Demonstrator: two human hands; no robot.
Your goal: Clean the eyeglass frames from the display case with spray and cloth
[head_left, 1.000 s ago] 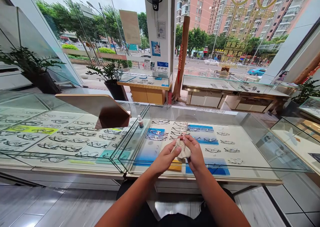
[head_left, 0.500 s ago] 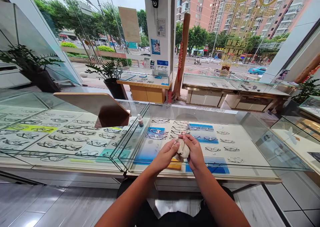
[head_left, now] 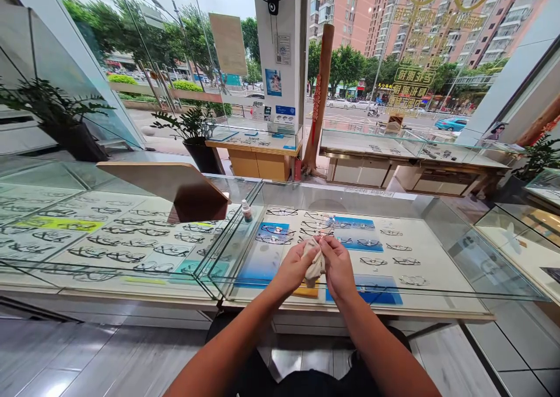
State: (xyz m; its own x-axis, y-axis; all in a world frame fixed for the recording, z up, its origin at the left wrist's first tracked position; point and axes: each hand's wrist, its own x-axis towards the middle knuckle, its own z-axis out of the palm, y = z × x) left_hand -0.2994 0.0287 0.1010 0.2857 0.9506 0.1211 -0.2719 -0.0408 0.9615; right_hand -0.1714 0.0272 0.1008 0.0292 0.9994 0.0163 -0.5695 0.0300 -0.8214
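A pale beige cloth (head_left: 313, 271) hangs bunched between my two hands, above the front part of a glass display counter. My left hand (head_left: 290, 270) is closed round the cloth, with the thumb on top. Close against it, my right hand (head_left: 340, 268) is closed in a pinch, its fingertips meeting the left ones at the cloth's upper edge. Whatever small thing lies in the pinch or inside the folds is hidden. Under the glass below my hands lie several eyeglasses (head_left: 373, 261) and blue display cards (head_left: 385, 292).
A small white-capped bottle (head_left: 247, 211) stands on the counter glass to the left. Left of it, a wood-edged tilted panel, perhaps a mirror (head_left: 144, 178), rises from the counter (head_left: 359, 310). Potted plants (head_left: 205, 155) and further display cases (head_left: 371, 169) stand towards the window.
My hands have shifted slightly and the right fingers have curled in more. The cloth is now folded narrower and hangs more on the left hand's side.
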